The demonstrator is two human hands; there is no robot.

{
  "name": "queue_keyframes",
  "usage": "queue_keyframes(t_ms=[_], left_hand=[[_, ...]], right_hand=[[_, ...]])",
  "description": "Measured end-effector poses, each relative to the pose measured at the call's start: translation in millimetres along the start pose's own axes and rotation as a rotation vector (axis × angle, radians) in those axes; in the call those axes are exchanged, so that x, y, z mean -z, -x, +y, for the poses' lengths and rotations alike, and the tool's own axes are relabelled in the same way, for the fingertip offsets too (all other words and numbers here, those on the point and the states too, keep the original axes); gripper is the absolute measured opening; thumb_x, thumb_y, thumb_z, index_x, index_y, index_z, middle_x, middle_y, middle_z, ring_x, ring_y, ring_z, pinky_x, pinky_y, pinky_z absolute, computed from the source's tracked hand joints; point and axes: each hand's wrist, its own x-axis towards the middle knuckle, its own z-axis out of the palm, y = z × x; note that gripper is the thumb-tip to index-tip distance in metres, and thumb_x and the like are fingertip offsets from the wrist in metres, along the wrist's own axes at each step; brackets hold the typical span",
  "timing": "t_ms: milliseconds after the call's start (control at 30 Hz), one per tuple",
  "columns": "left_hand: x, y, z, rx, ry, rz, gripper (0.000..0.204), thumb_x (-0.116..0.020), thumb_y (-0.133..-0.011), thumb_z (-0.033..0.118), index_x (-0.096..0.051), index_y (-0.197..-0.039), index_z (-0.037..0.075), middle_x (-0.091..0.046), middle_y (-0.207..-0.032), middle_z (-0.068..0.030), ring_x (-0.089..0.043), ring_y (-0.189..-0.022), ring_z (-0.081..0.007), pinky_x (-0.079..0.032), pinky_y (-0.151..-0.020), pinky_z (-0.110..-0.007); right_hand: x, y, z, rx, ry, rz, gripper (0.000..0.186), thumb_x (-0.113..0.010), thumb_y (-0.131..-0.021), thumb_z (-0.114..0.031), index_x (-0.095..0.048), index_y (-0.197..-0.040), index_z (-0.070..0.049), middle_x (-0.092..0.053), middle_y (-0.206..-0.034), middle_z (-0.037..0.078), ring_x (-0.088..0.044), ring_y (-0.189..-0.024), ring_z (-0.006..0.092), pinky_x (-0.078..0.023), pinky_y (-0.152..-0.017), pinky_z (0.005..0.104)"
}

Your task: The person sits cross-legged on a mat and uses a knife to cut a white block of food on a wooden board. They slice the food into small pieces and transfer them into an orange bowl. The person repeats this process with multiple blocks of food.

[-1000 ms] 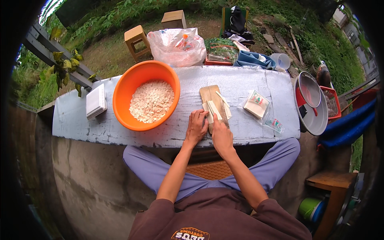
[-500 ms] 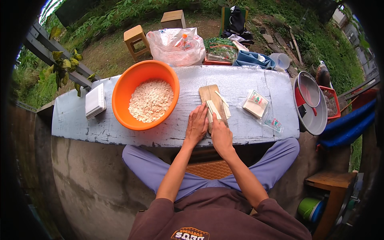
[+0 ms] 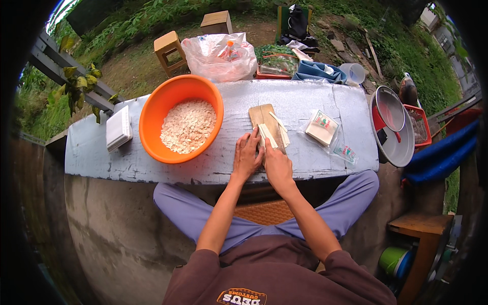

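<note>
Two hands side by side on a wooden cutting board (image 3: 265,118), left hand (image 3: 247,157) pressing pale strips (image 3: 268,136), right hand (image 3: 278,165) grip unclear, orange bowl (image 3: 158,109) of flakes beside, pale blue surface (image 3: 325,99).

Clear flat packet of white sheets with red-green label (image 3: 320,127) on table right of board, smaller printed sachet (image 3: 347,152) beside it, white foam box (image 3: 118,128) at left, knotted clear plastic bag (image 3: 219,57) behind bowl.
</note>
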Motion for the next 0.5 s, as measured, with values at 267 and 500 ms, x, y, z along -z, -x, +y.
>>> queue_keyframes(t_ms=[267,500], left_hand=[[1.3,1.2,-1.7,-0.014,-0.011,0.007,0.047,-0.068,-0.086,0.018,-0.057,-0.129,0.001,-0.047,-0.153,-0.0102,-0.044,-0.129,-0.0322,-0.030,-0.113,-0.044],[0.4,2.4,0.3,-0.024,-0.047,0.025,0.048,-0.068,-0.085,0.026,-0.057,-0.126,0.005,-0.044,-0.155,-0.0070,-0.042,-0.129,-0.0299,-0.028,-0.115,-0.044]], right_hand=[[4.2,16.9,-1.7,-0.024,0.036,-0.048,0.056,-0.055,-0.096,-0.011,-0.042,-0.150,-0.010,-0.069,-0.085,0.021,-0.072,-0.077,0.0391,-0.058,-0.068,0.0500],[3.2,37.4,5.9,-0.009,0.034,-0.012,0.057,-0.056,-0.096,-0.009,-0.041,-0.150,-0.011,-0.069,-0.079,0.021,-0.071,-0.072,0.0410,-0.057,-0.066,0.0522]])
